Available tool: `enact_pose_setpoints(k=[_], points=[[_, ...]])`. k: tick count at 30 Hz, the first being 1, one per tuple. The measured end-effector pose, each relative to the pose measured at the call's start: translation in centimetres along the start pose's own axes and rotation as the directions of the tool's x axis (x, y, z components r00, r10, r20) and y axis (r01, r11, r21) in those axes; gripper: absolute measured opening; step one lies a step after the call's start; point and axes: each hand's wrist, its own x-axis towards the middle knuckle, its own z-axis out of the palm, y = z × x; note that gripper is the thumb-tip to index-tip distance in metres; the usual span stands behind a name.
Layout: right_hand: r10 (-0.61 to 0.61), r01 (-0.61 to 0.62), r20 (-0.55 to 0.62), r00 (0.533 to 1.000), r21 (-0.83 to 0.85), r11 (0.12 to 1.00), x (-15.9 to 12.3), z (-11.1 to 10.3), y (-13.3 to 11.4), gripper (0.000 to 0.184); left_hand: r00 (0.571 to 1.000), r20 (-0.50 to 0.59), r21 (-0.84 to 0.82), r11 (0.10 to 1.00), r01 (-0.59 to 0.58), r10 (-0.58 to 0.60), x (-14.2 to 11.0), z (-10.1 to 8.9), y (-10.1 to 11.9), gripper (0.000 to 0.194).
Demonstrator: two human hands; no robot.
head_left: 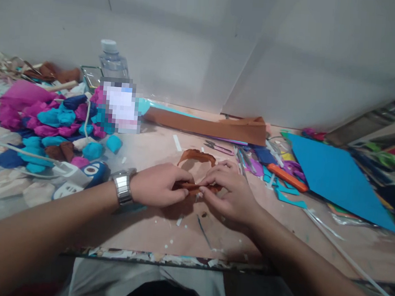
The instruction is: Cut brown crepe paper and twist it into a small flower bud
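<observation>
A strip of brown crepe-like paper (198, 156) curves in a ring above the table, its near side pinched between my two hands. My left hand (160, 184), with a metal watch (123, 188) on the wrist, grips the strip between thumb and fingers. Close beside it, my right hand (230, 191) pinches the same strip with thumb and index finger. The fingertips of both hands almost meet. Parts of the strip are hidden under the fingers.
Pink and blue crumpled paper pieces (52, 118) heap at the left, near a water bottle (113, 61) and a phone (121, 108). Folded brown paper (206, 127) lies behind. Small scissors (220, 147), an orange cutter (288, 177) and a blue sheet (339, 177) lie rightward.
</observation>
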Motion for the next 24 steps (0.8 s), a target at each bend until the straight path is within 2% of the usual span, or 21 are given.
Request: enact_pose_setpoints(k=[2, 4, 8, 11, 14, 15, 17, 19, 24], points=[[-0.007, 0.007, 0.015, 1.000, 0.019, 1.000, -0.1, 0.2, -0.1, 0.006, 0.999, 0.033, -0.106, 0.994, 0.008, -0.005, 0.0, 0.4, 0.2, 0.010], [-0.012, 0.011, 0.019, 1.000, 0.029, 1.000, -0.2, 0.3, -0.1, 0.007, 0.993, 0.099, -0.271, 0.958, 0.092, -0.067, 0.0, 0.8, 0.3, 0.007], [-0.016, 0.015, 0.032, 0.999, 0.029, 0.999, -0.1, 0.3, -0.2, 0.008, 0.932, 0.281, -0.604, 0.713, 0.357, -0.229, 0.2, 1.7, 0.1, 0.012], [-0.035, 0.034, 0.037, 0.999, 0.018, 0.999, 0.0, 0.2, -0.4, 0.010, 0.921, 0.360, -0.753, 0.536, 0.382, -0.150, 0.4, 2.1, -0.2, 0.007], [-0.066, 0.066, 0.046, 0.997, 0.012, 0.998, 0.0, 0.1, -0.5, 0.010, 0.927, 0.368, -0.863, 0.343, 0.370, -0.074, 0.6, 2.4, -0.7, 0.026], [-0.081, 0.080, 0.044, 0.996, 0.013, 0.997, 0.1, 0.1, -0.5, 0.010, 0.932, 0.355, -0.883, 0.304, 0.358, -0.067, 0.6, 2.5, -0.9, 0.030], [-0.104, 0.103, 0.033, 0.994, 0.012, 0.995, 0.1, 0.0, -0.5, 0.010, 0.940, 0.338, -0.899, 0.278, 0.339, -0.054, 0.7, 2.6, -1.2, 0.032], [-0.114, 0.113, 0.029, 0.993, 0.010, 0.994, 0.1, -0.2, -0.5, 0.010, 0.941, 0.334, -0.896, 0.293, 0.333, -0.049, 0.7, 2.7, -1.3, 0.033], [-0.109, 0.110, 0.047, 0.993, -0.014, 0.994, 0.2, -0.4, -0.4, 0.009, 0.949, 0.297, -0.847, 0.429, 0.312, -0.104, 0.6, 2.1, -1.0, 0.038]])
